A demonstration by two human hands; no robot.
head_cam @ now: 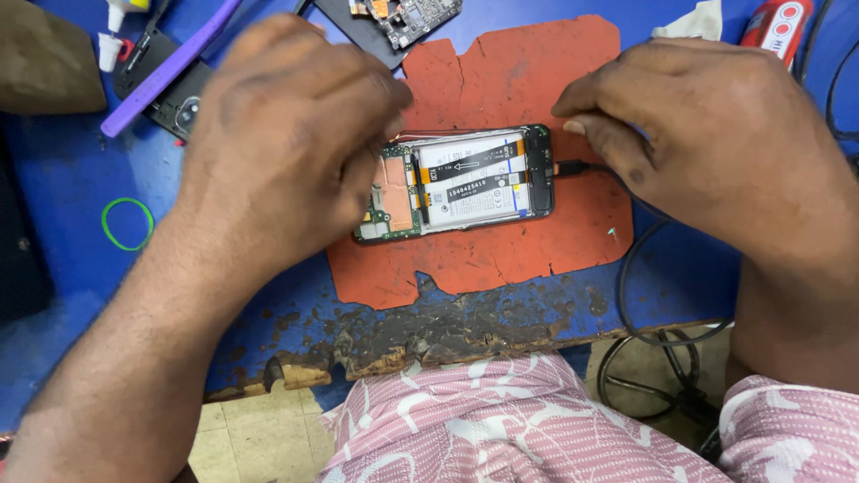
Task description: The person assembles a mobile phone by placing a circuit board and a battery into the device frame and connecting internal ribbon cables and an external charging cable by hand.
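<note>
Quantities: two hands; one opened phone; one orange mat; one black cable; one green rubber band; one purple tool; one loose circuit board.

A phone repair workshop: scorched blue bench, orange work mat, opened phone, loose circuit board.

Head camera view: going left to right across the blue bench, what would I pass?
Green rubber band → left hand → opened phone on the orange mat → black cable plugged into its end → right hand.
</note>
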